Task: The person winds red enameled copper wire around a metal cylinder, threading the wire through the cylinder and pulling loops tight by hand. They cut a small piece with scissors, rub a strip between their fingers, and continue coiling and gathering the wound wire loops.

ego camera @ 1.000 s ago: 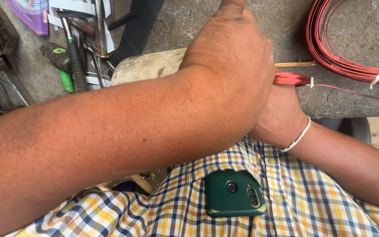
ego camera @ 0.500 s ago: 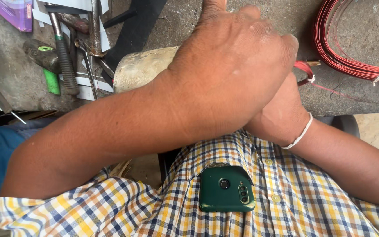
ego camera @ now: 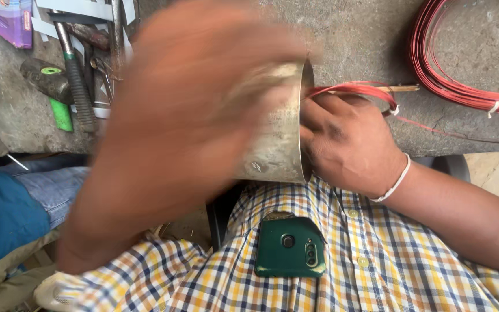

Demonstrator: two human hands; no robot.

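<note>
Left hand (ego camera: 186, 115) grips metal cylinder (ego camera: 275, 124), right hand (ego camera: 347, 141) beside

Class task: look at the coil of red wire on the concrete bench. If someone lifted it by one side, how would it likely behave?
The coil of red wire is many thin loops, so it would probably sag and flex rather than stay rigid. White ties bind the strands, so it should likely hold together. Lying flat on the bench, it seems unlikely to roll.

Workshop: rough grey concrete bench (ego camera: 353, 40) strewn with worn metal hand tools (ego camera: 76, 86), a green-handled tool (ego camera: 60, 112), cut grey metal strips (ego camera: 82, 8), and coiled red wire (ego camera: 463, 92).
</note>
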